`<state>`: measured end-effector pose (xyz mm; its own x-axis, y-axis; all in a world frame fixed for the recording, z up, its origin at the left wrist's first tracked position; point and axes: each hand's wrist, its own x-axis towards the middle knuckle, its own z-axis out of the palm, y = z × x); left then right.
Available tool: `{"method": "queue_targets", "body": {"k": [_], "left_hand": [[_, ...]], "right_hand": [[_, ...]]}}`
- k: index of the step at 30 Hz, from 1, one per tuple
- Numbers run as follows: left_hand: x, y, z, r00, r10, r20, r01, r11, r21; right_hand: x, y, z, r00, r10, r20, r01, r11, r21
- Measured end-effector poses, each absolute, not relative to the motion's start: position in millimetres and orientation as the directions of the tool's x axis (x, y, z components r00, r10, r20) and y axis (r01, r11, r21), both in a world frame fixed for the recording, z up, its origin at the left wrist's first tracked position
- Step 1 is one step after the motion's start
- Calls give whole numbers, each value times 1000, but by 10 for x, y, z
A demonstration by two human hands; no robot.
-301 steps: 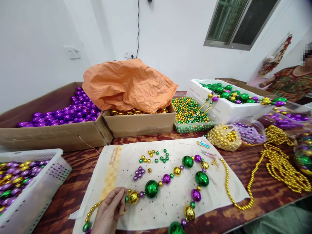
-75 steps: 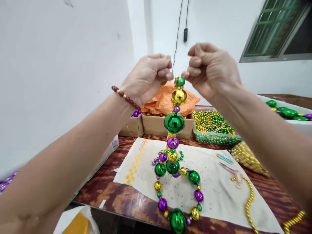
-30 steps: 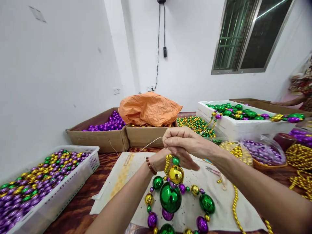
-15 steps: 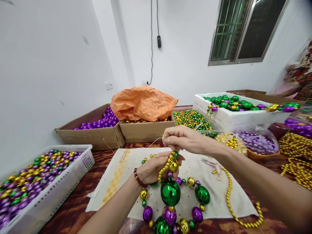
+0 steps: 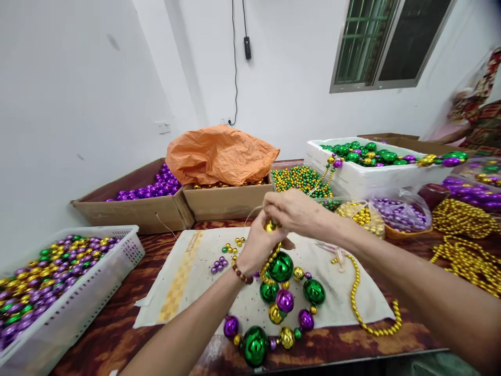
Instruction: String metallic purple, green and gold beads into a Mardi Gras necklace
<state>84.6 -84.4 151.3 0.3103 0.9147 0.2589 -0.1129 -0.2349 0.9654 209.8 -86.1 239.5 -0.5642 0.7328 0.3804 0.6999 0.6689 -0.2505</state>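
My left hand [image 5: 261,241] is closed around the upper end of a bead necklace [image 5: 281,267] in large green, purple and gold balls. My right hand [image 5: 291,211] is pinched just above it, the fingertips of both hands meeting. A thin pale cord [image 5: 250,213] curves out from the pinch on the left, and a thin needle-like tip [image 5: 312,191] pokes up behind the right hand. What the right fingertips grip is mostly hidden. The rest of the necklace loops down onto a white cloth [image 5: 219,313]. Small purple beads [image 5: 219,265] and gold and green beads [image 5: 233,245] lie left of the hands.
Scissors [image 5: 326,246] and a gold bead strand [image 5: 355,292] lie on the cloth's right side. A white basket [image 5: 135,243] of beads stands left. Cardboard boxes [image 5: 227,203], an orange sheet [image 5: 223,156] and a foam box [image 5: 344,180] line the back. Another person [image 5: 481,120] is far right.
Both hands have risen slightly and drawn together, the left hand now upright at the right fingertips. The necklace's hanging part has swung right and upward. Small loose beads on the cloth are now uncovered.
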Motion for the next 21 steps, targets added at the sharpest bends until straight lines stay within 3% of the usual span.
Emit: {"method": "queue_targets", "body": {"k": [2,6,10,14,17,21], "left_hand": [[828,-812,1687,353,906,233,-197,-172,965],[663,-835,2231,314,893,322,-281,-237,930],[452,-1061,2818,242,899,364,-268,-299,916],[336,-1362,3218,115,896,429,-257,-390,884],[373,-1473,3284,113,868,483,-266,-442,856],[535,-1365,3022,181,854,487,-199,-453,869]], "right_hand": [[2148,-840,2508,-533,685,496,619,716,-324],[2119,-805,2879,-465,582,667,408,810,-422],[1910,-859,3344,-426,437,792,212,900,-382],[1758,-976,3747,-466,352,812,154,936,-317],[1836,-980,3831,-486,320,813,101,945,-312],[2132,-881,3581,-488,433,758,110,892,-438]]}}
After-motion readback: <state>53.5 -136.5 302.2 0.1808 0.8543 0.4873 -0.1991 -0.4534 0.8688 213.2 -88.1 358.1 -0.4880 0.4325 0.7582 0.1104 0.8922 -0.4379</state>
